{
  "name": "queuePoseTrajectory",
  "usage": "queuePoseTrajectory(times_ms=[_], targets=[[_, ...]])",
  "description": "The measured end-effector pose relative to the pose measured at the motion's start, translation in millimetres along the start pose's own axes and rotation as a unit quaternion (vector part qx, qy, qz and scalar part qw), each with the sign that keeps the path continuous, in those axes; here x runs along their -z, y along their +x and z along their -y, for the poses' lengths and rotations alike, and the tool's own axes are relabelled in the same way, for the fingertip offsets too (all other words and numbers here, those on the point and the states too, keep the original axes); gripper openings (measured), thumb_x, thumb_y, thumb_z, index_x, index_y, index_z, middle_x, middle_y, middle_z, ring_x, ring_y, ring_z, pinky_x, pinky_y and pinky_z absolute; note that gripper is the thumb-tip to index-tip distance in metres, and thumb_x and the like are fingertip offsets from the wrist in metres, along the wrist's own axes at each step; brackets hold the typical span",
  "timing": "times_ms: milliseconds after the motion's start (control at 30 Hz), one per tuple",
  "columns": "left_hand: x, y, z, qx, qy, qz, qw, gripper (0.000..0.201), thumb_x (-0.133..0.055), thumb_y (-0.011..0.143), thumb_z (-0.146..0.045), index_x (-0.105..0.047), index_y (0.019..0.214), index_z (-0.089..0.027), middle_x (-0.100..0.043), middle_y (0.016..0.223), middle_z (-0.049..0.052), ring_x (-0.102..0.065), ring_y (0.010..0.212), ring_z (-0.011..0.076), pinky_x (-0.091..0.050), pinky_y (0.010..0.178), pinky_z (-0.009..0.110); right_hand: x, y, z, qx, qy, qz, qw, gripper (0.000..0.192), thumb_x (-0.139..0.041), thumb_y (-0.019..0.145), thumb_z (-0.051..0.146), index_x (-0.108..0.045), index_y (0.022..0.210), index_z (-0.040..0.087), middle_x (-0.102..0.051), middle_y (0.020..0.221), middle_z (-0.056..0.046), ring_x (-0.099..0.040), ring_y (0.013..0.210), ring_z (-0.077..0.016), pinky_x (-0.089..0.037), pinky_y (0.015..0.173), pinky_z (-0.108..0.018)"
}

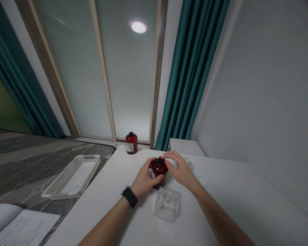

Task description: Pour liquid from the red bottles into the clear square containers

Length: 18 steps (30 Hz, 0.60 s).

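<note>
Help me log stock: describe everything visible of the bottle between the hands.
The bottle looks glossy, dark red, glass or plastic, with rounded shoulders, a black cap and a mostly covered pale patch. It is roughly upright, on or over the white table, beyond a clear container. The left hand grips its body; the right hand has fingers at the cap.

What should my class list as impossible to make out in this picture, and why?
All in the head view:
Held bottle: its side is partly covered by the left grip.
Clear object: partly behind the right grip and forearm, and too faint to identify.
Far bottle: the label's print is too small to read.
Open book: print too small; pages cut off by the left and bottom edges.
</note>
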State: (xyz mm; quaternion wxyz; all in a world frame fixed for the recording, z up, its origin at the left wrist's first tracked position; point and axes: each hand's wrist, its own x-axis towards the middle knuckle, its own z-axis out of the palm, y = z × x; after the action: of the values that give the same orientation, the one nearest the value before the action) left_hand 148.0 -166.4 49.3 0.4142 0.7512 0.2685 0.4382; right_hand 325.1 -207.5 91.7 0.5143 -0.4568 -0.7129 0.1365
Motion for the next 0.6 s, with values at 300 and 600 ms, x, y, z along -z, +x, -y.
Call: queuePoseTrajectory(times_ms=[300,600], targets=[[0.0,-0.7,-0.7,0.010,-0.006,0.002,1.000,0.058,-0.071,0.076,-0.022,-0.049,0.129,-0.018,-0.061,0.128,0.011,-0.060,0.115,0.0270,-0.046,0.104,0.044,-1.1,0.2,-2.5,-0.003,0.017,-0.007,1.000,0.020,-0.057,0.086,0.015,-0.071,0.096,0.025,-0.067,0.102,-0.005,-0.064,0.104,-0.0213,-0.048,0.097,-0.039],[-0.1,-2.1,-1.5,0.010,-0.012,0.004,1.000,0.057,-0.071,0.076,-0.019,-0.048,0.129,-0.018,-0.061,0.128,0.011,-0.061,0.114,0.0260,-0.046,0.104,0.044,-0.7,-0.8,-1.1,-0.018,0.038,0.009,0.999,0.020,-0.052,0.089,0.015,-0.068,0.097,0.024,-0.066,0.106,-0.006,-0.062,0.106,-0.0206,-0.046,0.100,-0.040]])
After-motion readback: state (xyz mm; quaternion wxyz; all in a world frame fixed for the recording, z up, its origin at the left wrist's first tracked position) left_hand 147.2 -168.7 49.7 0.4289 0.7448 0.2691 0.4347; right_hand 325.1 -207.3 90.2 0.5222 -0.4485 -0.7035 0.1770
